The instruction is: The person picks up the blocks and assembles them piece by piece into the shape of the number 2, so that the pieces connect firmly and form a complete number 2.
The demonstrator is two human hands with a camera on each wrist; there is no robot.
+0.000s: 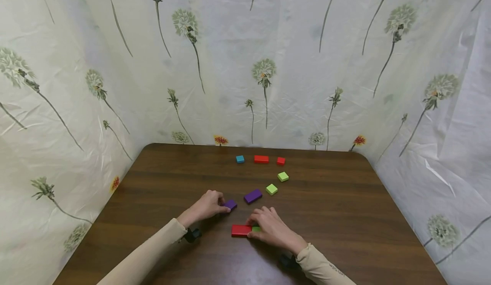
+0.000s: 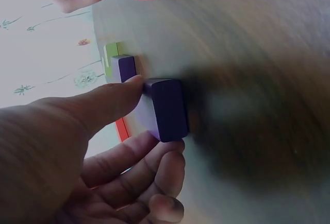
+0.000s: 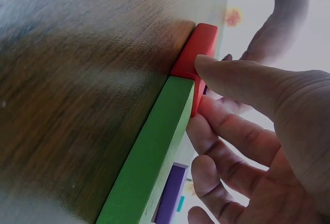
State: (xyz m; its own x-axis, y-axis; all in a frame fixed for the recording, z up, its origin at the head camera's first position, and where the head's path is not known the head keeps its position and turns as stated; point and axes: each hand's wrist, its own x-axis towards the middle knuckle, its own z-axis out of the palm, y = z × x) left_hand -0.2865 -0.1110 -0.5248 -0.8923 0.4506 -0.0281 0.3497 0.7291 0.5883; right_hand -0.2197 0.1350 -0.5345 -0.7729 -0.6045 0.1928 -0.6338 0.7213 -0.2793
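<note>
My left hand pinches a purple block between thumb and fingers, low over the brown table. To its right lies a longer purple block. Nearer the front, my right hand grips a red block, thumb on the near side and fingertips on the far side. A green block lies end to end with the red one. Most of that green block is hidden under the right hand in the head view.
Two light green blocks lie beyond the longer purple block. Along the back of the wooden table are a blue block, a red block and a smaller red block. A flowered curtain surrounds the table's back and sides.
</note>
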